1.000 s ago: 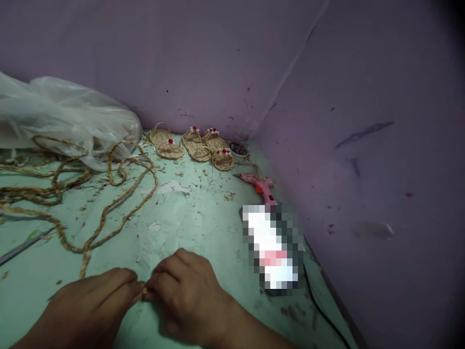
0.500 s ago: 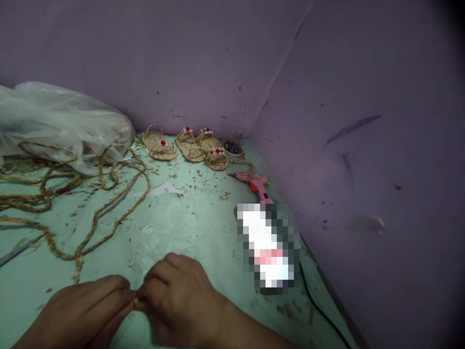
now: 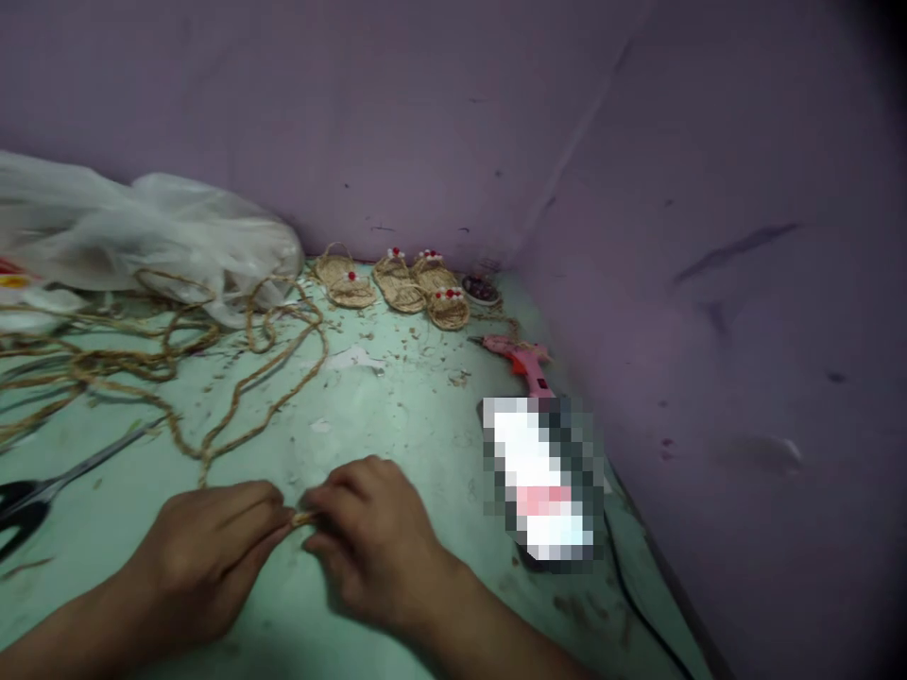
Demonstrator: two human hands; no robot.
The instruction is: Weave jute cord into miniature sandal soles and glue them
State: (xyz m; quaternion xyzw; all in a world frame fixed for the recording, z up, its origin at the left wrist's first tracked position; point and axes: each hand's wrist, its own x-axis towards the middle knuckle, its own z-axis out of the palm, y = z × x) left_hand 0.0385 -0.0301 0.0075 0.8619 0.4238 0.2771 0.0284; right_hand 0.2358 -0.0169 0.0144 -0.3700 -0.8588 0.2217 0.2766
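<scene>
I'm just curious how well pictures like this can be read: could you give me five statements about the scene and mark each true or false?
1. A strand of fibre shows between the left hand and the right hand. True.
2. The scissors are in the right hand. False: the scissors lie on the table, at the far left.
3. Red beads decorate the woven sandals. True.
4. The glue gun is blue. False: the glue gun is pink, with an orange-red trigger.
5. The plastic bag is left of the sandals. True.

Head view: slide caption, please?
Left hand pinches thin tan fibre strand that meets right hand above pale green surface.
</scene>
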